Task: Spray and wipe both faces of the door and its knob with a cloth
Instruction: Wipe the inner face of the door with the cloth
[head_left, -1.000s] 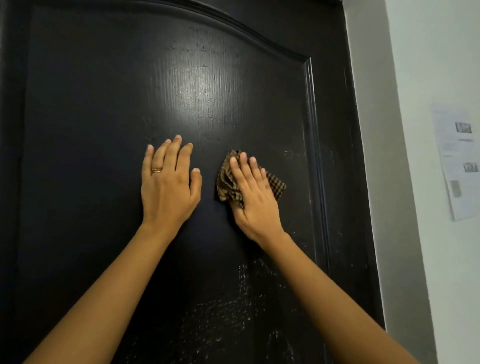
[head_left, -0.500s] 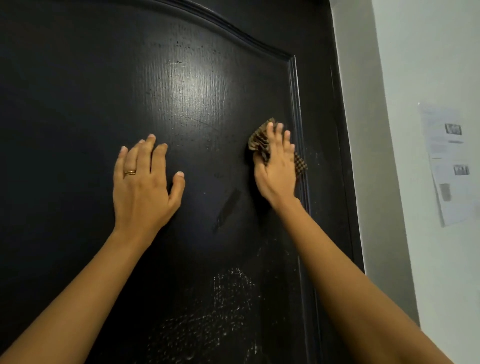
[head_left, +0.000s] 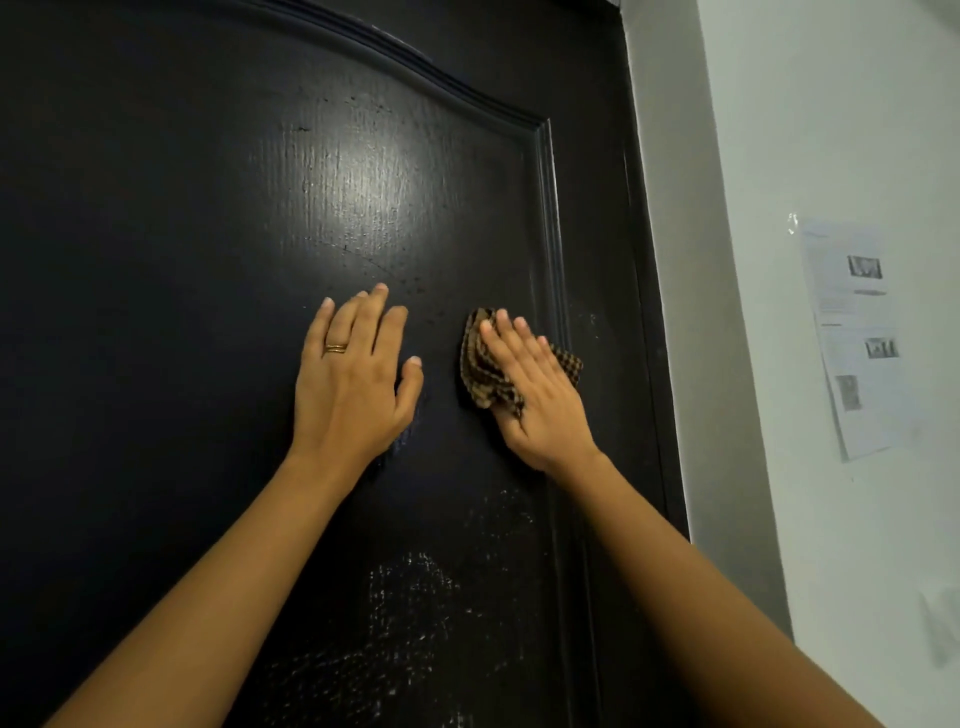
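The black panelled door (head_left: 208, 260) fills your view beside a pale wall (head_left: 831, 130) bearing a printed sheet (head_left: 857, 338). Your left hand (head_left: 353, 384) lies flat on the panel, grip released; your right hand (head_left: 540, 405), fingers straight, grip unclenched, presses the checked cloth (head_left: 480, 374) against the door.

— What lies off to the right?
— A grey painted wall strip (head_left: 691, 312) running top to bottom, and touching it a pale whitish wall (head_left: 831, 130).
— Anything on that wall?
— A white printed paper sheet (head_left: 857, 338) stuck flat, with small dark pictures and text too blurred to read.
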